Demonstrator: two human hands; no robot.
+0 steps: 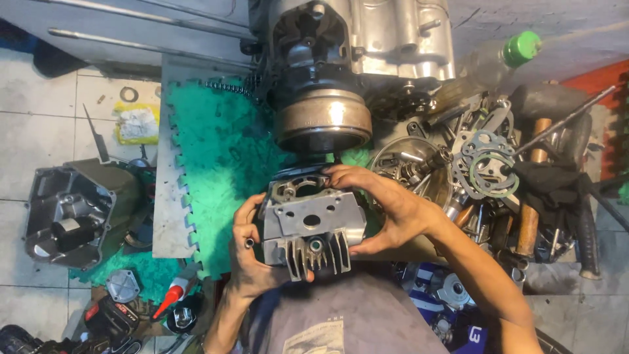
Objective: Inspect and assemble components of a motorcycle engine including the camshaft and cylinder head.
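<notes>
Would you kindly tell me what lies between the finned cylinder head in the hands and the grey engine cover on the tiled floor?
In the head view, a green foam mat lies between the cylinder head and the engine cover.

Green foam mat [216, 151], gaskets [488, 164] (greenish), plastic bottle [498, 59]

Bare forearms and bare hands here, left hand [252, 252] and right hand [386, 206], no gloves, no watch, no rings showing; a grey shirt [341, 314] on the torso, with a pale printed patch low on the front, partly cut off by the frame edge
</notes>
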